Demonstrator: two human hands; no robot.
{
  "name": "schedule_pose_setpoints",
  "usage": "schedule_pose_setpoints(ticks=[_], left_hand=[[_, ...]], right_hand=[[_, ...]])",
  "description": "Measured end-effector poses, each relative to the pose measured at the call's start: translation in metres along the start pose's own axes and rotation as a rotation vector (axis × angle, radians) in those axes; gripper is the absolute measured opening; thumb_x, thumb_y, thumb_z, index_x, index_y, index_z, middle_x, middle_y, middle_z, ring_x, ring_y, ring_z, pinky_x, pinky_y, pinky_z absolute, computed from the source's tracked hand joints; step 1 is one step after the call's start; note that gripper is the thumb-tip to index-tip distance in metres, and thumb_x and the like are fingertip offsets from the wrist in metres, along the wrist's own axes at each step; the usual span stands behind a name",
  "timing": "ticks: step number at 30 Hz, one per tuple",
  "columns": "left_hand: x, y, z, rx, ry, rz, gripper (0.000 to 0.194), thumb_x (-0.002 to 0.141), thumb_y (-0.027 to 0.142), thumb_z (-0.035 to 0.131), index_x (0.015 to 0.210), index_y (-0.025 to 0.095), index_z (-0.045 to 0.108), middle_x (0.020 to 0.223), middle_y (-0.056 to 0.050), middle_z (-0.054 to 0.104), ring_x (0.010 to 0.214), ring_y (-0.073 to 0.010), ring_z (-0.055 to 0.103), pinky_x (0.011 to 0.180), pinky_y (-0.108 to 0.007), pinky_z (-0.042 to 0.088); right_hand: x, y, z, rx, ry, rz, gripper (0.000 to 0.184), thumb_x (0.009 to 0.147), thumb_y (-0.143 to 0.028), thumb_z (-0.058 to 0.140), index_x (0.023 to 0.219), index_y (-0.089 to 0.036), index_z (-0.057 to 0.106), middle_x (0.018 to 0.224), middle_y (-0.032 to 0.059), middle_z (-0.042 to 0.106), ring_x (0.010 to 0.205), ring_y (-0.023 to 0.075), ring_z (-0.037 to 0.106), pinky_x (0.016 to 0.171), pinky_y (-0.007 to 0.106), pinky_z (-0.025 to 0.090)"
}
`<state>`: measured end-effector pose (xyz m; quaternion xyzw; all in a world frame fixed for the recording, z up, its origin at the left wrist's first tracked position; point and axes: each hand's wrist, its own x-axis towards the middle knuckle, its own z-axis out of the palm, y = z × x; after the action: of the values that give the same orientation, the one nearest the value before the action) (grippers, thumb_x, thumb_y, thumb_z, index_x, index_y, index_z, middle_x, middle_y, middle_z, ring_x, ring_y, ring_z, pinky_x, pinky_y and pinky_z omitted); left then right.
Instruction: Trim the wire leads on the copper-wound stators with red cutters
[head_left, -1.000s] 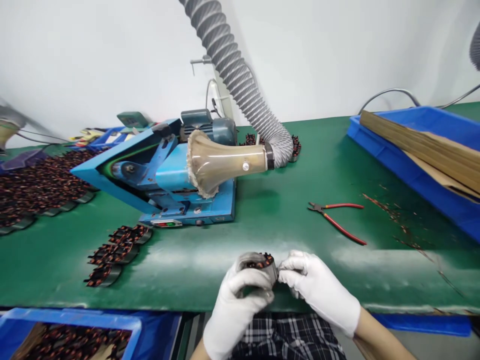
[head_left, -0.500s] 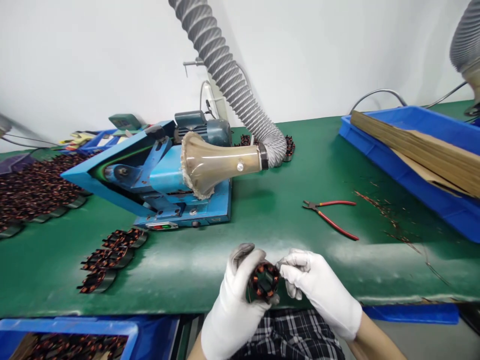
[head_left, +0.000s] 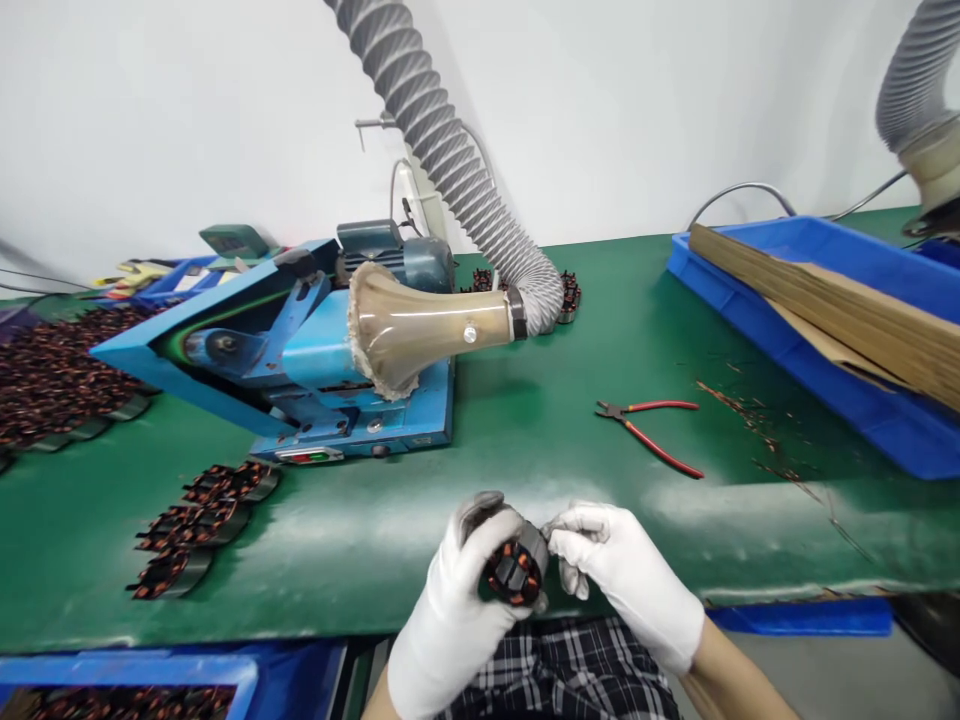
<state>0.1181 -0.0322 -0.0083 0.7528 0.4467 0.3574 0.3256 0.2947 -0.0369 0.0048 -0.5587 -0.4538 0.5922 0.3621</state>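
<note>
Stator core [head_left: 516, 572], head view: one ring with copper windings, held between the two hands just above or at the front strip of the green bench [head_left: 525, 440]; contact with the bench cannot be judged. Orientation: open wound face turned toward the camera and somewhat down to the left; smooth grey outer wall shows on the upper right side. Axis through the bore therefore runs obliquely, from lower left at the near face to upper right at the far end. Ring is squat, tilted, not lying flat.

Left hand [head_left: 457, 605], white glove: grasping the core from the left, thumb along its upper left side, fingertips showing beneath the rim. Right hand [head_left: 626, 560], white glove: thumb and forefinger brought together at the right side of the core's wall; cannot tell whether anything thin is pinched between them. Other right-hand fingers curled under.

Surroundings: red-handled pliers [head_left: 654, 446] beyond the right hand, tip to the left, handles spread. Copper wire scraps [head_left: 761, 430] to the right of these, near a blue tray [head_left: 787, 365] bearing cardboard [head_left: 840, 310]. Blue machine [head_left: 322, 360] with tan hood [head_left: 420, 325] and grey hose [head_left: 450, 140] farther back, left. Small cluster of similar cores [head_left: 199, 522] in front of the machine.
</note>
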Motion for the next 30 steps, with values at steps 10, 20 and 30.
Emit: schedule_pose_setpoints(ticks=[10,20,30], left_hand=[[-0.007,-0.028,0.028,0.202,0.014,0.138,0.057,0.071,-0.001,0.045,0.122,0.023,0.039,0.116,-0.011,0.048,0.109,-0.0225,0.048,0.089,-0.038,0.045],[0.009,-0.029,0.017,0.296,-0.248,-0.121,0.052,0.055,0.018,0.074,0.103,0.025,0.052,0.107,-0.004,0.056,0.112,-0.0265,0.045,0.093,-0.043,0.039],[0.008,-0.014,0.005,0.246,-0.273,-0.104,0.071,0.055,0.021,0.074,0.119,0.024,0.042,0.126,-0.007,0.044,0.121,-0.0273,0.036,0.097,-0.043,0.036]], right_hand=[[0.015,0.031,0.002,-0.101,-0.028,0.058,0.03,0.08,-0.041,0.042,0.065,-0.017,0.048,0.051,-0.0028,0.042,0.042,0.0109,0.043,0.043,0.024,0.038],[0.036,0.014,-0.029,-0.74,-0.365,-0.151,0.014,0.079,-0.017,0.052,0.078,-0.018,0.066,0.073,0.0037,0.053,0.053,0.0125,0.046,0.052,0.025,0.035],[0.047,0.015,-0.145,-1.238,0.172,-0.345,0.032,0.084,-0.043,0.045,0.094,-0.02,0.067,0.092,0.0071,0.063,0.081,0.0218,0.057,0.075,0.031,0.043]])
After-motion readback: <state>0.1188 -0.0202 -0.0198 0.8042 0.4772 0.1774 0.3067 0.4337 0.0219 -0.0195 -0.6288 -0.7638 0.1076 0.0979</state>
